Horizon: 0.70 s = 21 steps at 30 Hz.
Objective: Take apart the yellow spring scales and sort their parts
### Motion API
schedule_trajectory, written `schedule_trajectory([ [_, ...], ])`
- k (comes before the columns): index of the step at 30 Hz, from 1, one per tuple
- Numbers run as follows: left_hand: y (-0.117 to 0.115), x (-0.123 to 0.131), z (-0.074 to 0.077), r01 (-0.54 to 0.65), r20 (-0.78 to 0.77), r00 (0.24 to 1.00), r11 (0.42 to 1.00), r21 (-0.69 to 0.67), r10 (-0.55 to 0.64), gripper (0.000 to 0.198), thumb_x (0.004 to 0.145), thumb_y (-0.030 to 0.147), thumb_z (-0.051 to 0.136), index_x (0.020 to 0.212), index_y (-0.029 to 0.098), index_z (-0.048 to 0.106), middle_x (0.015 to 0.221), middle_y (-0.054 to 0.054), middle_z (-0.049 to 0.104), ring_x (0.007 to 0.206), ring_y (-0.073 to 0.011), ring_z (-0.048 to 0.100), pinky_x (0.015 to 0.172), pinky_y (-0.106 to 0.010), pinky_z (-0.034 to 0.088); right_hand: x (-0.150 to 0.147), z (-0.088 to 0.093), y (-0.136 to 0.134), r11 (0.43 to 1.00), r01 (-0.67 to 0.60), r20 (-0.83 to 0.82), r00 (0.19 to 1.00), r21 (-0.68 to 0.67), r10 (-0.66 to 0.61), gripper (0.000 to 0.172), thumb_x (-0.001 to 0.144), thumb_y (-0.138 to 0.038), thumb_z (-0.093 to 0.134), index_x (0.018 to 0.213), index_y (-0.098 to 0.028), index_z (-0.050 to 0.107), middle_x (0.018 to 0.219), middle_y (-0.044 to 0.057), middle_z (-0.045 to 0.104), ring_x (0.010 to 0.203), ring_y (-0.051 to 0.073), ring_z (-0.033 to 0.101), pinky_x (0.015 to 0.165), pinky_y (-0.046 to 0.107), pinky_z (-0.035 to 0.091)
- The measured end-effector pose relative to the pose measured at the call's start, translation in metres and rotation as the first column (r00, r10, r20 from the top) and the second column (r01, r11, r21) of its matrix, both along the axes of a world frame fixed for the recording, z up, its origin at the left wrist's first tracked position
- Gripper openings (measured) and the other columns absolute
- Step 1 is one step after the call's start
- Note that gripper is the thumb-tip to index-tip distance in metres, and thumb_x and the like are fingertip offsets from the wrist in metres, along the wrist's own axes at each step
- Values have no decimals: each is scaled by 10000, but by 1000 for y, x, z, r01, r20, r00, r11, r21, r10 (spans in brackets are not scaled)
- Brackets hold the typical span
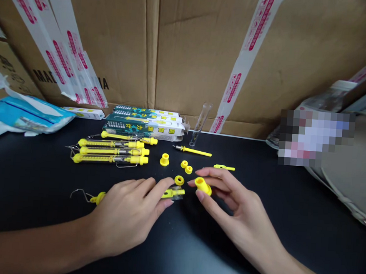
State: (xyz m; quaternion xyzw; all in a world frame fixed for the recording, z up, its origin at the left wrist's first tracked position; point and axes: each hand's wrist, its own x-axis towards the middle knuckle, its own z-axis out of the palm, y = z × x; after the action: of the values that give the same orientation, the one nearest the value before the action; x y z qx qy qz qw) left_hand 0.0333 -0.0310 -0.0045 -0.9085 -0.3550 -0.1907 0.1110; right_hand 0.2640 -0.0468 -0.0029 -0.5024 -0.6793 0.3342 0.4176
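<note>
Black workbench (26,184) with three yellow spring balances (111,151) in a row, centre left.
Left hand (124,216) closed over a fourth yellow spring balance (172,193), hook towards lower left; right hand (243,212) pinching a yellow plastic cap (203,185); small yellow rings (179,180) just ahead, apparently spare end fittings.

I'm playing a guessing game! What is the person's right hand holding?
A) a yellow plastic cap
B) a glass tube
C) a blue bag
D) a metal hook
A. The right hand pinches the yellow plastic cap between its thumb and fingers.
</note>
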Motion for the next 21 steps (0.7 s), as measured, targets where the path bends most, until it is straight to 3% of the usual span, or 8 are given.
schedule_trajectory([
  [3,0,0,1,6,-6,1000,1000,-7,-6,316,1060,299,299,1171,157,559,832,-48,712,712,-243,724,588,-375,554,2,5,2,998,22,65,998,65,-26,195,933,-348,637,1115,-284,614,1137,24,708,1013,196,680,903,328,533],
  [7,1,0,1,13,-11,1000,1000,-25,-13,307,1056,298,304,1138,169,570,813,-45,703,700,-250,720,582,-390,562,5,17,18,971,33,214,973,237,-86,119,909,-328,662,1010,-268,679,1028,19,699,867,184,626,753,312,495],
  [11,1,0,1,11,-5,1000,999,-31,-11,297,1053,300,309,1125,180,571,796,-41,695,690,-256,716,571,-398,562,3,25,49,982,28,262,962,186,-77,165,874,-328,691,1012,-242,717,885,6,721,720,172,601,649,300,472],
  [15,0,1,1,5,-9,1000,999,-40,-6,278,1048,288,319,1125,186,567,789,-39,690,675,-257,711,556,-393,554,-9,23,75,987,-84,325,945,138,35,187,865,-264,708,1047,-225,690,955,11,749,845,186,674,727,303,510],
  [21,0,0,1,11,-20,1000,998,-60,-13,268,1044,281,328,1128,183,563,784,-38,680,674,-255,704,575,-396,558,-26,9,93,962,-173,470,881,212,55,179,843,-132,715,991,-196,637,966,41,729,973,215,659,824,342,535],
])
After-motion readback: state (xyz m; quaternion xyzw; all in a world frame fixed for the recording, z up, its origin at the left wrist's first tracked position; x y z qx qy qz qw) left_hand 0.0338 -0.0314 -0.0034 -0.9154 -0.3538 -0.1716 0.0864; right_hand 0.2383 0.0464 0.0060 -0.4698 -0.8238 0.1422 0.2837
